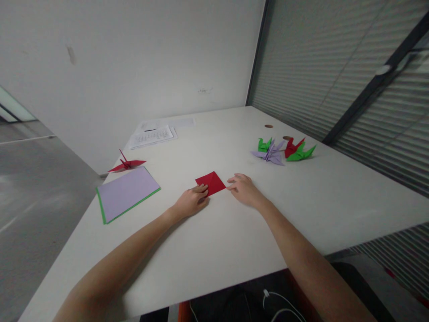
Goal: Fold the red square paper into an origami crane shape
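worktop [214, 250]: white, smooth, two small round holes near the 1 o'clock edge
centre: folded red paper square [210, 183], lying flat
9 o'clock: stack of lilac and green sheets [126, 193]
10 o'clock: red paper crane [126, 165]
11 o'clock: printed white papers [152, 136]
2 o'clock: cluster of green, lilac and red paper cranes [283, 151]

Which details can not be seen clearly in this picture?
Head view only:
- Printed sheets: text too small and far to read.
- Red folded paper: near-left corner is covered by left hand fingers; the layers beneath are hidden.
- Crane pile: cranes overlap, count uncertain.
- Right hand: contact with the paper unclear.
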Demonstrator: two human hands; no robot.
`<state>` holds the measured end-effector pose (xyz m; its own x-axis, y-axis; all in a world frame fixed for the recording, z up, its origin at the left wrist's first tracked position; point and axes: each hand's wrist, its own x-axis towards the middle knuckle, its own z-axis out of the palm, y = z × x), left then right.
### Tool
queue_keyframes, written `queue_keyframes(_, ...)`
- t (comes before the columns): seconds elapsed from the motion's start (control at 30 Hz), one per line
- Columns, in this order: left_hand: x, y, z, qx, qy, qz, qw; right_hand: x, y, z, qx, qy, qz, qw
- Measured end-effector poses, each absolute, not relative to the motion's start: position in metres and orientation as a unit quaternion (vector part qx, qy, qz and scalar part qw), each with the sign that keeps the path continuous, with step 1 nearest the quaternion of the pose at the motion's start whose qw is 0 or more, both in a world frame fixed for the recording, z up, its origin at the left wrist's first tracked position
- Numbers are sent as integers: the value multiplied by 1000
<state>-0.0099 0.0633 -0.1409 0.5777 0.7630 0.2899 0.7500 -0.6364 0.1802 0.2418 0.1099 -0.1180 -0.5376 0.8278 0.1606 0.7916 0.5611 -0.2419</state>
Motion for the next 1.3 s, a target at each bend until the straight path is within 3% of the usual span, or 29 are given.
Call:
queue_keyframes(0.13, -9, 62, -140, 888, 423, 181, 15, 227, 103, -122, -410, -885, 96, 198)
queue_keyframes(0.27, -9, 62, -141, 886, 422, 191, 19, 219, 95, -124, -352, -915, 110, 163)
queue_keyframes(0.53, -10, 63, -142, 879, 430, 201, 37, 245, 106, -115, -463, -875, 42, 135)
queue_keyframes(0.7, -10, 63, -142, 875, 430, 218, 45, 226, 95, -115, -418, -891, 45, 170)
queue_keyframes(1.0, -12, 69, -146, 826, 494, 267, 45, 210, 87, -122, -346, -929, 94, 90)
queue_keyframes(1.3, -10, 64, -140, 789, 589, 171, -16, 214, 90, -122, -370, -918, 92, 110)
